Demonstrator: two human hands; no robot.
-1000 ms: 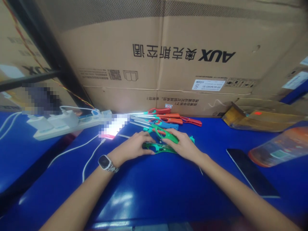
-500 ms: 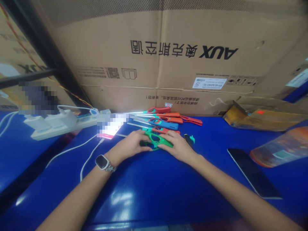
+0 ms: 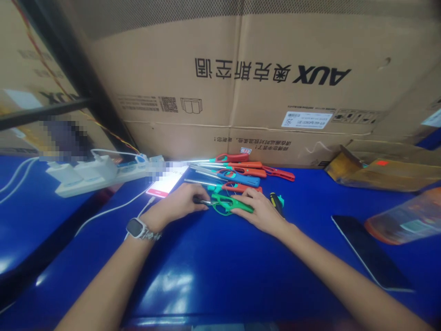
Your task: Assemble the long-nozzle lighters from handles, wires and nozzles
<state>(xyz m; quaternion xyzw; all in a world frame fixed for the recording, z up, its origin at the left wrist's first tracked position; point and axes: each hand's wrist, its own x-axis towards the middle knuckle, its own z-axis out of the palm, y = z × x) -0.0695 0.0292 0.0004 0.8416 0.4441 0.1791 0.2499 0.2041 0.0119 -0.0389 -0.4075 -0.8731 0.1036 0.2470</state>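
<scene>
Left hand [image 3: 182, 203] pinched dark-ended metal piece [image 3: 198, 200] in closed fingers; right hand [image 3: 263, 210] gripped green casing [image 3: 236, 202] over desk [image 3: 220, 276], just before coloured lighters [image 3: 241, 178]. Best practice, judged: casing braced steady, pinch light, no prying.

Brown cardboard [image 3: 262, 99] stands behind a glossy blue tabletop [image 3: 223, 271]
</scene>
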